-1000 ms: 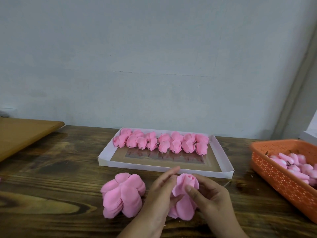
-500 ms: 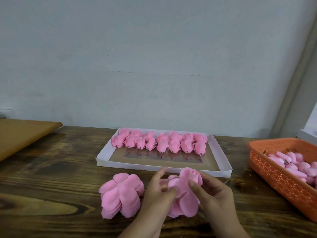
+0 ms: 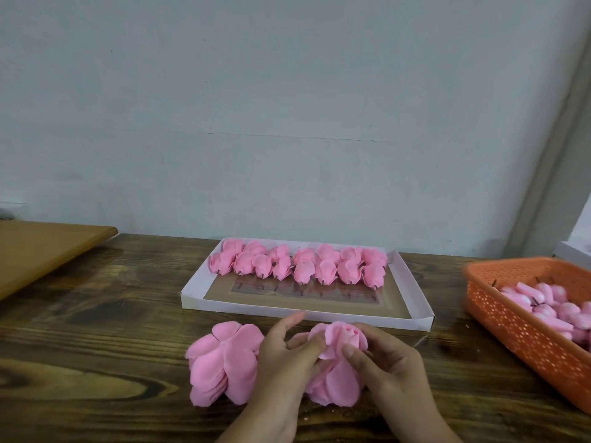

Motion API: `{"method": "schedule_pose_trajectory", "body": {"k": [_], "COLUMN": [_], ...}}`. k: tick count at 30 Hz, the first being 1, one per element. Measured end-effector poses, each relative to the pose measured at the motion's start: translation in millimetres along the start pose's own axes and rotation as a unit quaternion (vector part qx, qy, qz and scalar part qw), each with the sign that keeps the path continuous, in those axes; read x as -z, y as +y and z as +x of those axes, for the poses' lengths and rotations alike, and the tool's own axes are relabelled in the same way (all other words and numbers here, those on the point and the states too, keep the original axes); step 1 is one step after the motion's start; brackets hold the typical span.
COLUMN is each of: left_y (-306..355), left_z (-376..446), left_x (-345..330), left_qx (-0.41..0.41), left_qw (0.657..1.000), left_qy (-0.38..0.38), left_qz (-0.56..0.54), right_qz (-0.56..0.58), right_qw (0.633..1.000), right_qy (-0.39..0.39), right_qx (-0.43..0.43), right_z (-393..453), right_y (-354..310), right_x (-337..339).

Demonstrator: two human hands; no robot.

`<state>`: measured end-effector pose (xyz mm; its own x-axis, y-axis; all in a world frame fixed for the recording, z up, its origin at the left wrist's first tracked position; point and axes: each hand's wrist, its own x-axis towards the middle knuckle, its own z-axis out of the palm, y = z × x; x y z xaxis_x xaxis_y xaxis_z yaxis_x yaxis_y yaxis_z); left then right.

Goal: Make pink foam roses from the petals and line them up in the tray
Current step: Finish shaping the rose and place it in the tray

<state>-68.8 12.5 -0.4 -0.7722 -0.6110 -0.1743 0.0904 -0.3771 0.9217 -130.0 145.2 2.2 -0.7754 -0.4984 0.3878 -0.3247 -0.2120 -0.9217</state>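
A half-formed pink foam rose with loose petals hanging below it sits between my two hands, just in front of the tray. My left hand pinches its left side, index finger raised. My right hand grips its right side, thumb pressed on a petal. A stack of pink flower-shaped petal sheets lies on the table to the left of my left hand. The white cardboard tray holds several finished pink roses in rows along its far side.
An orange perforated basket with several pink rose buds stands at the right. A light wooden board overhangs the dark wooden table at the far left. A pale wall runs right behind the tray.
Both hands kept working on the rose and closed in on it. My left fingers curled in from the bud's top to its left side, and the petals were wrapped tighter.
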Motion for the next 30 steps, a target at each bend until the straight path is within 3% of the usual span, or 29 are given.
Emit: {"method": "schedule_pose_trajectory", "body": {"k": [5, 11, 15, 30], "left_y": [-0.3, 2.3, -3.0, 3.0], "left_z": [-3.5, -2.0, -0.2, -7.5], "left_x": [0.8, -1.0, 0.8, -0.6], "left_qx": [-0.010, 0.008, -0.027, -0.106], "left_qw": [0.998, 0.994, 0.991, 0.986], "left_qy": [-0.058, -0.096, -0.131, -0.118], "left_qz": [0.007, -0.059, 0.013, 0.043], "right_qz": [0.020, 0.033, 0.057, 0.134], "right_qw": [1.000, 0.999, 0.997, 0.986], "right_qy": [-0.012, 0.012, 0.020, -0.020], "right_qx": [-0.001, -0.020, -0.043, -0.097], "right_z": [0.3, 2.1, 4.0, 4.3], "right_y": [-2.5, -0.3, -0.6, -2.7], "right_x": [0.6, 3.9, 5.4, 7.7]}}
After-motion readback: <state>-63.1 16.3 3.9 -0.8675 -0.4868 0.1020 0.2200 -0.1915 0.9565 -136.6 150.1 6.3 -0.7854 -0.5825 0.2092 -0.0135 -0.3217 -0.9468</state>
